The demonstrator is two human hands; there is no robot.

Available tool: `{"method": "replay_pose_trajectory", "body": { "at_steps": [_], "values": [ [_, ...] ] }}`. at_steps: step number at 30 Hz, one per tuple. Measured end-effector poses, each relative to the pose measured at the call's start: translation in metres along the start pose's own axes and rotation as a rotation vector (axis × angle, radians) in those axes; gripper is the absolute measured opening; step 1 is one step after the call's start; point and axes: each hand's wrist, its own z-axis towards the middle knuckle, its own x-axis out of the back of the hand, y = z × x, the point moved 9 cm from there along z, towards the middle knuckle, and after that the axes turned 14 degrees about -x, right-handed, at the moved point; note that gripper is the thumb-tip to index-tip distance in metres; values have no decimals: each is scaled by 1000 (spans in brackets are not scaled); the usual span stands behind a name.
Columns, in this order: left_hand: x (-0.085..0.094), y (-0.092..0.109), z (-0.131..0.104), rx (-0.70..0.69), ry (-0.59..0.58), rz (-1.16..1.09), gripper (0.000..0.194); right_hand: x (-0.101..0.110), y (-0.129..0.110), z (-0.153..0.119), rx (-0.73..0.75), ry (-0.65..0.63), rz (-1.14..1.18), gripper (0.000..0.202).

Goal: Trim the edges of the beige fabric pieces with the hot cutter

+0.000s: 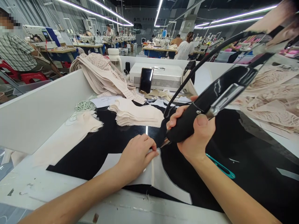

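Observation:
My right hand (196, 138) is wrapped round a black corded hand tool (210, 96) with a silver lever along its side. The thumb lies at the lever's lower end. The tool slants down to the left, its tip close to the top edge of a white fabric piece (168, 183). That piece has curved edges and a pale strip (152, 172) running down its middle. On it rests my left hand (137, 155), fingers curled and thumb pinched in at the top edge near the tip. What lies under these fingers is partly hidden. Black sheeting (105, 140) covers the worktop beneath.
Beyond my hands lie stacked cream fabric pieces (140, 113), more pieces (70, 133) at left, and a heap of cream fabric (100, 71). A phone (146, 80) leans on a white vented box (161, 73). A teal snipper (220, 166) lies right. Low white walls (46, 105) edge the table.

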Motion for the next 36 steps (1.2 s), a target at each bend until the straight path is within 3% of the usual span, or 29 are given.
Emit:
{"method": "replay_pose_trajectory", "body": {
  "at_steps": [14,20,23,29,36],
  "values": [
    [-1,-6,-1,60,14,-40,18,-4,1,0,-7,-10,37,62],
    [1,-3,-2,25,40,17,19,-4,2,-2,13,-36,2,64],
    [0,5,-3,-80,56,120,17,-5,1,-2,37,-53,-10,63],
    [-13,34,-14,-481,84,347,16,-8,1,-1,77,-71,45,57],
    [-25,49,-25,-574,-7,406,14,-11,-1,-3,109,-90,83,50]
  ]
}}
